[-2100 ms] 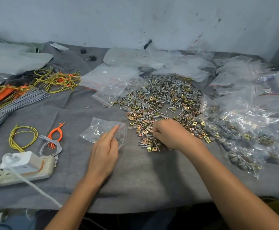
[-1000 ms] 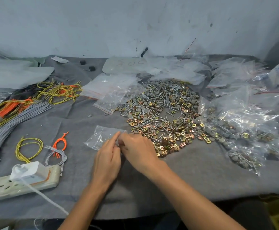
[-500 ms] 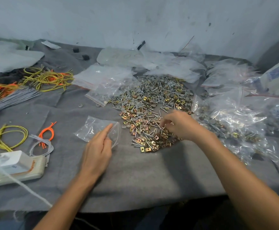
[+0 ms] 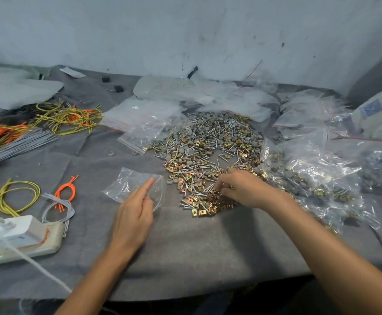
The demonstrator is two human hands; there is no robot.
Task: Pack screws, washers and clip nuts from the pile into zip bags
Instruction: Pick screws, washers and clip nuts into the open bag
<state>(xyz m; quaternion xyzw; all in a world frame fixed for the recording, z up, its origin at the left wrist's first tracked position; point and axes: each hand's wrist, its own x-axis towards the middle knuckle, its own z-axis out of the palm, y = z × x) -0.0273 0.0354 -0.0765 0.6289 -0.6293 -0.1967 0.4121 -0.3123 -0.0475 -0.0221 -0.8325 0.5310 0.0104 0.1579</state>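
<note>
Centre frame: a person's left hand (image 4: 135,214) presses a limp, slippery zip bag (image 4: 124,185) to the grey cloth (image 4: 185,246), index finger straight toward its mouth. The right hand (image 4: 244,189) curls its fingers into the pile (image 4: 208,151) among clip nuts (image 4: 202,206); whether any is pinched cannot be told. The pieces look small, hard and light, best pinched singly, the bag held by its lip.

Left hand (image 4: 133,214) bare, ungloved; left forearm (image 4: 94,276) bare down to bottom edge of view. Right hand (image 4: 244,189) bare likewise; right forearm (image 4: 321,246) uncovered along whole visible length, slim. Any clothing lies out of view.
</note>
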